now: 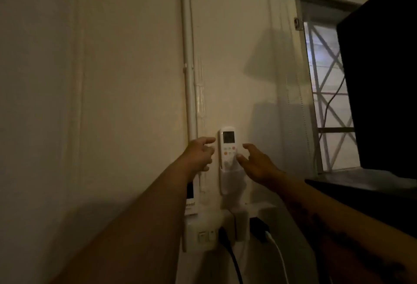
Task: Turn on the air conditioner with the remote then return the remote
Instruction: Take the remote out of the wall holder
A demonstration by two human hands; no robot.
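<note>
My left hand [199, 154] and right hand [258, 163] reach out with fingers spread, holding nothing, flanking the small white plastic remote [228, 146], which stands upright in its translucent wall holder [232, 180] on the cream wall [135, 80].

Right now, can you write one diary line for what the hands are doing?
remote: in wall holder | left hand: open, beside remote | right hand: open, thumb near buttons | grasp: not yet

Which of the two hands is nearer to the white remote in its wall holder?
Right. The right hand is just right of the white rectangular remote, its fingertips at or almost at the remote's edge. The left hand is on the other side, with a small gap.
</note>
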